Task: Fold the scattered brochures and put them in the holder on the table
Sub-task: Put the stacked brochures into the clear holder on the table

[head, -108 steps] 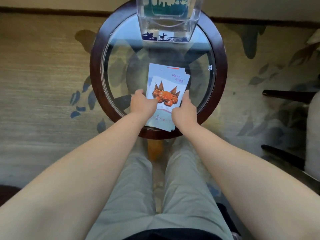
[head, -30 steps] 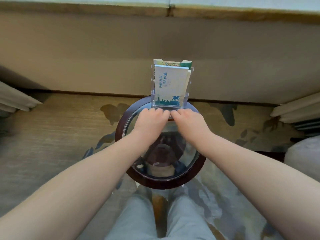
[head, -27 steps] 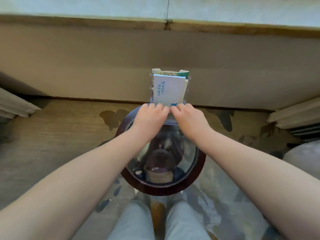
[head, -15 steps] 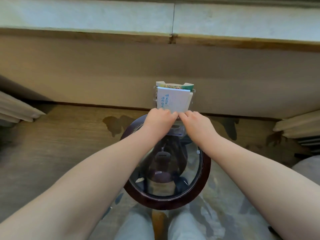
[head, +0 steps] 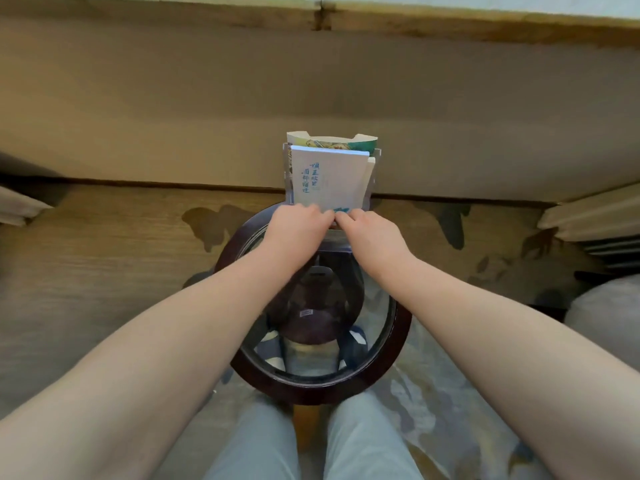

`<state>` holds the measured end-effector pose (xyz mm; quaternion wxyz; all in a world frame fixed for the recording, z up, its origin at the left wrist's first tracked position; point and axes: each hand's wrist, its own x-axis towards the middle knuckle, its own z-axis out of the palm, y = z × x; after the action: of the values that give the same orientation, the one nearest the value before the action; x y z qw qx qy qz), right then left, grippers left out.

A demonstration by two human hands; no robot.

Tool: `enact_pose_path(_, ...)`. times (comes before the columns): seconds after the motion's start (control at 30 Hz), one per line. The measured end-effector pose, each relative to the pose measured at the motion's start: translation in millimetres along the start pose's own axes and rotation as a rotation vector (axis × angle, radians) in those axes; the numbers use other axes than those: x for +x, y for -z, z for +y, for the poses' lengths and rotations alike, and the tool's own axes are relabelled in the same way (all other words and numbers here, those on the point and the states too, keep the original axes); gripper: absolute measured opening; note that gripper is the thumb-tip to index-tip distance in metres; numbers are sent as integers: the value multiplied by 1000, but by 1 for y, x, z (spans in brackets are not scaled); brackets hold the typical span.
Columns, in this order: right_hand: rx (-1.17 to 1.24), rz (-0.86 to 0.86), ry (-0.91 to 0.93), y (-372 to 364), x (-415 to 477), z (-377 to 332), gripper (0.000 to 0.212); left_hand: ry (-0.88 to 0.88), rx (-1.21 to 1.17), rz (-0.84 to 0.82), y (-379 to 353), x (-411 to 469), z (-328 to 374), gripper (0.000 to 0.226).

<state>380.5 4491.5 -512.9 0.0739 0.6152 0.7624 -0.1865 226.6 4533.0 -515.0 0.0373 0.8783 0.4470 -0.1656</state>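
Left hand and right hand sat side by side, knuckles up, fingers curled down, index sides nearly touching. Both were up against the lower front of the holder, covering its front lip and the bottom edge of the white brochure. Fingertips were hidden, so could not tell whether either hand pinched the paper, gripped the lip or only rested there. Bare forearms ran in from both lower corners.

White brochure stood upright in the holder, frontmost, with blue writing down its left part and a bit of blue print showing just above the fingers. More folded white edges showed tight behind it on its right side. Green brochure stood at the very back, its top sticking out above the white one, top corners curling forward. Holder was clear plastic and stood at the far edge of the bench.

Bench was round, with a dark wood rim and a glass top; a dark base showed through the glass. Knees in light grey trousers sat just below the near rim. Patterned carpet lay all around, tan wall behind the holder. Pale cushioned seat was at the right edge, partly cut off.
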Motion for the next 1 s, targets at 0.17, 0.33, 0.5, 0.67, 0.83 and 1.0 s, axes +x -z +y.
enact_pose_path(0.17,-2,-1,4,1,13,2,49,9,-2,36,-11,9,-10,39)
enact_pose_path(0.33,12,123,-12,-3,22,9,87,-1,25,149,-22,14,-16,97)
enact_pose_path(0.5,-60,149,-65,-25,8,2,106,40,19,126,-33,-1,-9,101)
enact_pose_path(0.67,-55,147,-125,-44,9,4,106,98,-58,117,-42,-2,-2,99)
enact_pose_path(0.83,-48,183,-127,-47,17,6,105,146,-52,162,-45,4,-1,96)
enact_pose_path(1.0,157,189,-287,-56,3,13,111,240,-47,124,-66,-22,-1,107)
